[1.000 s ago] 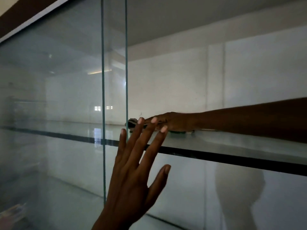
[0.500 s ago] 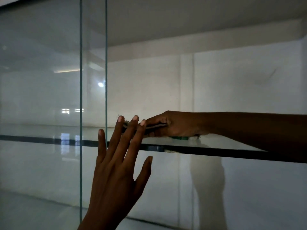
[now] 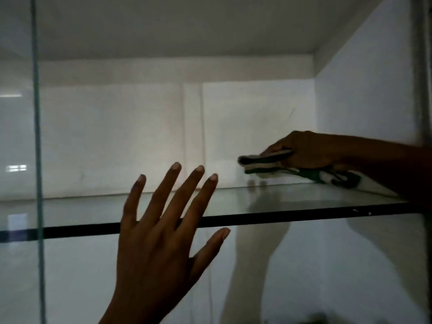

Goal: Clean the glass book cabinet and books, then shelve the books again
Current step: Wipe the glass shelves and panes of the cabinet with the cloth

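Note:
I look into a white cabinet with a glass shelf running across it at mid height. My right hand reaches in from the right and grips a folded white-and-green cloth that lies on the shelf near the back right corner. My left hand is raised in front of the shelf's dark front edge, palm forward, fingers straight and spread; whether it touches anything I cannot tell. No books are in view.
A sliding glass door edge stands upright at the far left, with reflections in the pane. The white side wall closes the cabinet on the right. The arm's shadow falls on the back wall below the shelf.
My right hand with the cloth has slid right along the shelf toward the back corner. The view has swung right, so the glass door edge now sits at the far left.

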